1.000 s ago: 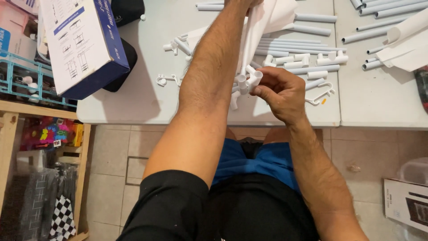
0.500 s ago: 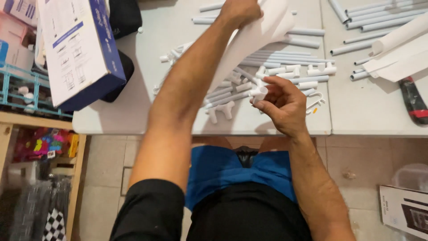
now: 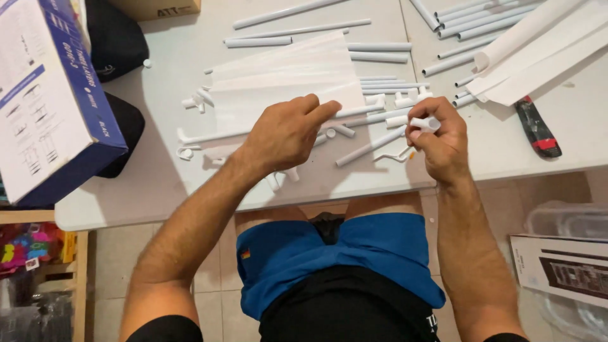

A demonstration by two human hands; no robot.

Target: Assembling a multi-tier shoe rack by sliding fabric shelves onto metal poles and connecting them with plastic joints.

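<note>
Both my bare forearms reach forward and away from my body, elbows apart, wrists closer together. My left hand [image 3: 286, 134] lies palm down, knuckles up, fingers stretched forward and pressed flat, the thumb tucked along its side. My right hand [image 3: 441, 140] is curled, its back turned toward me, with fingertips [image 3: 423, 113] and thumb pinched together at the top around something small and white. The right wrist is bent slightly inward, the left wrist runs straight with its forearm. The two hands are near but not touching.
</note>
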